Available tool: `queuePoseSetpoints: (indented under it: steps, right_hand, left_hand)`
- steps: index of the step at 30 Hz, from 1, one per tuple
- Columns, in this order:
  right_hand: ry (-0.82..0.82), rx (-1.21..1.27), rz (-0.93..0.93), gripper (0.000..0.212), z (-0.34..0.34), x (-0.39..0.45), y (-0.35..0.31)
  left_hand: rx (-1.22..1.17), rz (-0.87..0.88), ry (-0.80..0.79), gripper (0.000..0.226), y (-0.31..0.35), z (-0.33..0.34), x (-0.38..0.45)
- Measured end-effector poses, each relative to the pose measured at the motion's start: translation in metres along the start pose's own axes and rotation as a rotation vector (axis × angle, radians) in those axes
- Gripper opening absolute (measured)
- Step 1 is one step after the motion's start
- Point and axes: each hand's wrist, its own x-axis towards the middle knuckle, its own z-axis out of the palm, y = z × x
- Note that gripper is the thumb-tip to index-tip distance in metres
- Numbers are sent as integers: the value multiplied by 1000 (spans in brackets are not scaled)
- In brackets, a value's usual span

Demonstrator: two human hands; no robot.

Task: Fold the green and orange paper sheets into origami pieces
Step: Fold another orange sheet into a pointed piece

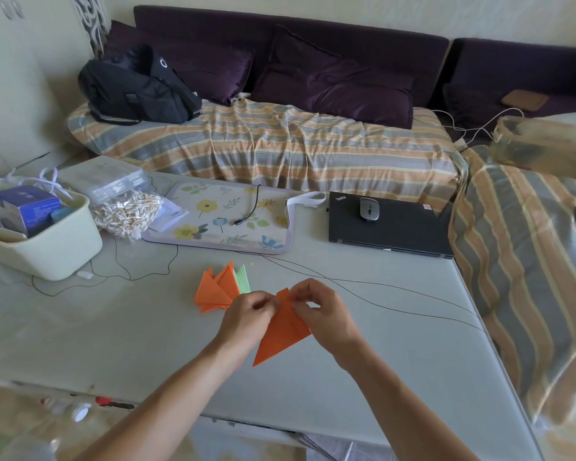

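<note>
- left hand [246,314] and right hand [326,311] both pinch the top of the orange paper [281,334], held just above the table [396,327]
- finished pile [222,287] sits just behind
- fingers slipping could skew the crease, I guess

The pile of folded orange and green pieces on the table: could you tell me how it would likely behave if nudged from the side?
The pile of folded pieces is thin paper, so probably very light. It sits on a smooth, glossy table, so it would likely slide easily. The pieces look loosely stacked, flaps raised, so a push may well scatter them.
</note>
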Motion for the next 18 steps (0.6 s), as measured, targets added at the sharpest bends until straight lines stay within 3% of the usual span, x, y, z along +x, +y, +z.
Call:
queuePoseSetpoints:
  steps: [3, 11, 18]
  right_hand:
    - [20, 74, 67, 17, -1, 0, 0]
    - [9, 14, 0, 23, -1, 2, 0]
    - [-26, 24, 4, 18, -1, 1, -3]
  left_hand:
    - [23, 22, -7, 21, 0, 0, -2]
    - [51, 35, -22, 23, 1, 1, -2]
    - [277, 63, -77, 36, 7, 5, -8]
